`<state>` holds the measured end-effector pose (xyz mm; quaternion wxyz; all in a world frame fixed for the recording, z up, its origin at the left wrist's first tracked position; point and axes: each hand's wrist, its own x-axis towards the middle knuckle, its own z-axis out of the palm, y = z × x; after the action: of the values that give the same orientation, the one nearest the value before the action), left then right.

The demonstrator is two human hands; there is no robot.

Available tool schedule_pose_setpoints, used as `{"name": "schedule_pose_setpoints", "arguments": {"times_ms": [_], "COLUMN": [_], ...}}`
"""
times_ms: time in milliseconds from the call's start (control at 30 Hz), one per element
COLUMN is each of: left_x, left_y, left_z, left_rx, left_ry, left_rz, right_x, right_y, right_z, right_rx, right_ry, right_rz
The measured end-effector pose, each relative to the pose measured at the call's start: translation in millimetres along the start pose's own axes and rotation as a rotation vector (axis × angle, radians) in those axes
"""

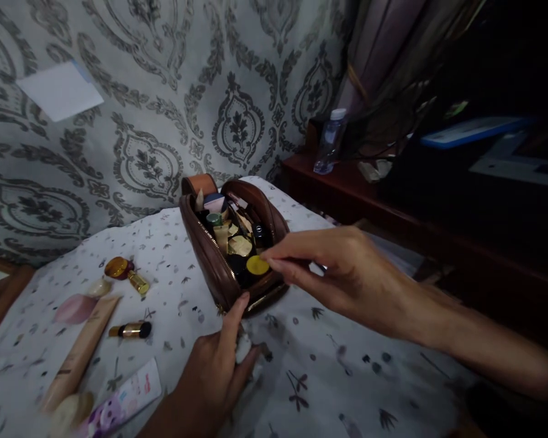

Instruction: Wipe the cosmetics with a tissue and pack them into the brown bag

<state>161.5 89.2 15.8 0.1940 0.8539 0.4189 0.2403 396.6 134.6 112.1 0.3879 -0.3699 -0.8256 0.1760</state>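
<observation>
A brown zippered toiletry bag [205, 252] lies unzipped on the patterned bedsheet, packed with small cosmetics. Inside it I see gold-coloured packets [240, 246], a green-capped item [214, 219] and a dark cap [259, 232]. My right hand [333, 274] reaches in from the right, thumb and forefinger pinched at the edge of a round yellow lid [257, 265] at the near end. My left hand [214, 371] rests in front of the bag, forefinger stretched against its near end and thumb apart. Something whitish [243, 347] shows between these fingers, its kind unclear.
On the sheet at left lie a beige tube [82, 353], a purple-and-white tube [125, 398], a black-and-gold lipstick-like tube [131, 330], a pink sponge [74, 309] and an amber bottle [139, 282]. A clear bottle [330, 143] stands on the dark red table [351, 188].
</observation>
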Motion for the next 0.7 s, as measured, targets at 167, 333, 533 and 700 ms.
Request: {"name": "schedule_pose_setpoints", "arguments": {"times_ms": [167, 333, 533, 700], "left_x": [-20, -49, -94, -113], "left_y": [-1, -15, -16, -19], "left_z": [-11.0, -22.1, -28.1, -27.2], "left_rx": [0.114, 0.323, 0.401, 0.393], "left_ry": [0.018, 0.006, -0.166, -0.134], "left_rz": [0.047, 0.033, 0.064, -0.011], "right_x": [-26, -44, -45, -29], "right_y": [-11, -15, -21, -36], "right_z": [27, 70, 118, 147], "right_rx": [0.136, 0.143, 0.193, 0.229], "right_ry": [-0.145, -0.336, -0.418, -0.424], "right_rz": [-0.09, -0.053, -0.025, -0.035]}}
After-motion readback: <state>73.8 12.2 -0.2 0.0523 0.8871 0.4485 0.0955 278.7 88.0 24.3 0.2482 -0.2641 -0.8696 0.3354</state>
